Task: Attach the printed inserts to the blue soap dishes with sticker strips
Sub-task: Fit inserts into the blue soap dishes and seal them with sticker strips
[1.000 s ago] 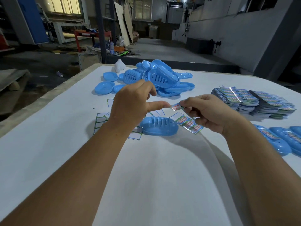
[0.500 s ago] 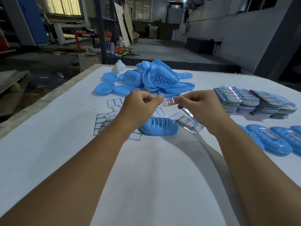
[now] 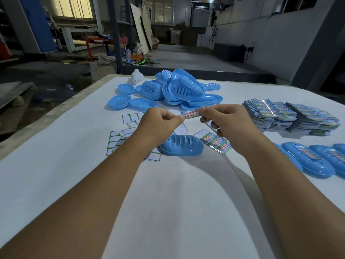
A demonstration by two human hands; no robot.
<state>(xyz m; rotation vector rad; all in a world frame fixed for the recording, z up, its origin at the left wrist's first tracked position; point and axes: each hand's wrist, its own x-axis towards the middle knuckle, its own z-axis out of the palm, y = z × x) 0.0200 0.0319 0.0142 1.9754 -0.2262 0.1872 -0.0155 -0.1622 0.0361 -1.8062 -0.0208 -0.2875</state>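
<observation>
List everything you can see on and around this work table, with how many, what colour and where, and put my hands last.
table: one, white top, fills the foreground.
soap dish: one, blue, slotted, upside down, centre, below the hands.
pile of soap dishes: many, blue, far centre.
finished dishes: several, blue with stickers on, right edge.
printed inserts: several stacks, multicoloured, far right.
sticker sheet: one, green and red print, right of the centre dish.
backing papers: many, white with green edges, left of the centre dish.
white object: one, far edge; cannot tell what.
sticker strip: one, red print, held between both hands.
left hand: grip pinches the strip's left end.
right hand: grip pinches its right end.
</observation>
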